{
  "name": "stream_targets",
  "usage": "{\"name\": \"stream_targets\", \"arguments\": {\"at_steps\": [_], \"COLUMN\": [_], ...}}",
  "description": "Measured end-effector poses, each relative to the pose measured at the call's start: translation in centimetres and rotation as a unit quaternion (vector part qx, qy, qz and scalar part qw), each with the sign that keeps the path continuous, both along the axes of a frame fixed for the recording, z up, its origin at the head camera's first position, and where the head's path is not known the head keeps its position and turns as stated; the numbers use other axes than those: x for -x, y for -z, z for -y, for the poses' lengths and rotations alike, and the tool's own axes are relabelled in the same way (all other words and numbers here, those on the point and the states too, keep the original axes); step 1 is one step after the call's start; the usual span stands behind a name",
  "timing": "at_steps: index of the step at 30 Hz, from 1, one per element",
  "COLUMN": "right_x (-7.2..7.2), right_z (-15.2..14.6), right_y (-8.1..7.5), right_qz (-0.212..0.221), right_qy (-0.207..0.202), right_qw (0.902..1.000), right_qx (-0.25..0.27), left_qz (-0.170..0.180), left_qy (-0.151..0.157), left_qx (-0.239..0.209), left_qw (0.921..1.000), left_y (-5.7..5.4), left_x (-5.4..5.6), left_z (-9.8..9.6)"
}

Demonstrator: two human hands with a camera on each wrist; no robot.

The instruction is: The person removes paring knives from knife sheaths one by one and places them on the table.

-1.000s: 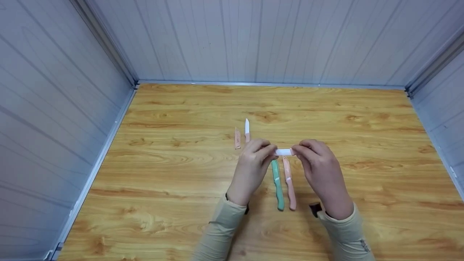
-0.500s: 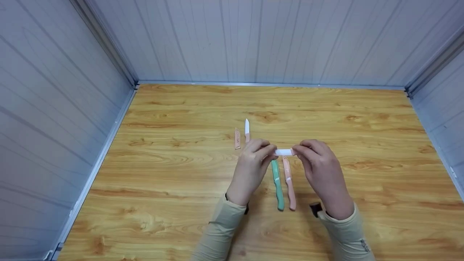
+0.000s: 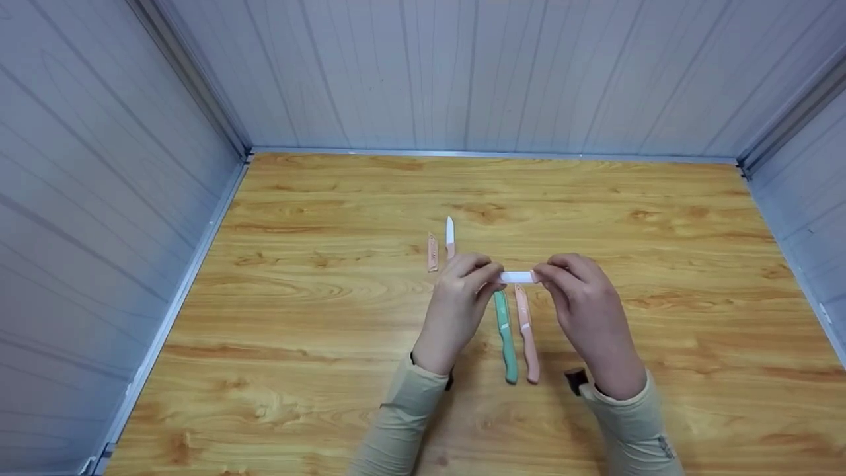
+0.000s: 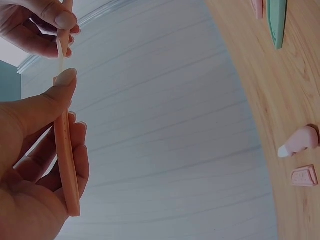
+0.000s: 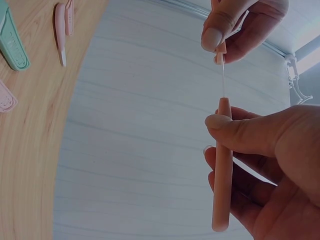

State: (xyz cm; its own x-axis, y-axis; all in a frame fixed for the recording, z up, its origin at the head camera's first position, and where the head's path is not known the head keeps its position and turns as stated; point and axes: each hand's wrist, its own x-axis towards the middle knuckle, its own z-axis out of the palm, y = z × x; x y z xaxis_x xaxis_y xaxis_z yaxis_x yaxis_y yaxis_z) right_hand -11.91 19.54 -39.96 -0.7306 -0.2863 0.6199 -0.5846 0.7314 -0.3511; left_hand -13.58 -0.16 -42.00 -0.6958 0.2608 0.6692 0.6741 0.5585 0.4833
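Both hands are raised over the table around one peach-pink knife, whose white blade (image 3: 517,277) shows between them. My right hand (image 3: 591,314) grips its rounded handle (image 5: 222,185), thumb along the side. My left hand (image 3: 459,297) pinches the peach blade sheath (image 4: 66,160); the blade's tip end is hidden there, and part of the blade is bare. Below the hands lie a green knife (image 3: 507,344) and a pink knife (image 3: 528,344), side by side with covered blades. Beyond my left hand lie a small bare white-bladed knife (image 3: 450,231) and a pink sheath (image 3: 433,253).
The wood-grain table (image 3: 297,297) is enclosed by pale panel walls (image 3: 436,73) at the back and both sides. Dark wrist-worn pieces (image 3: 576,381) sit at the cuffs. Table surface extends left and right of the knives.
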Motion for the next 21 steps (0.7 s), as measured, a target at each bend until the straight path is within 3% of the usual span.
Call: {"name": "stream_targets", "arguments": {"at_steps": [9,21], "right_x": [0.07,0.0], "right_z": [-0.05,-0.11], "right_y": [0.09,-0.07], "right_qz": [0.005,0.002], "right_qy": [0.0,0.005], "right_qw": [0.9998,1.0], "right_qx": [0.018,0.004], "left_qz": [-0.003,-0.004], "left_qy": [0.004,0.004], "left_qx": [-0.001,-0.006], "left_qw": [1.0,1.0], "left_y": [-0.04,-0.12], "left_x": [0.01,0.06], "left_z": [0.05,0.16]}}
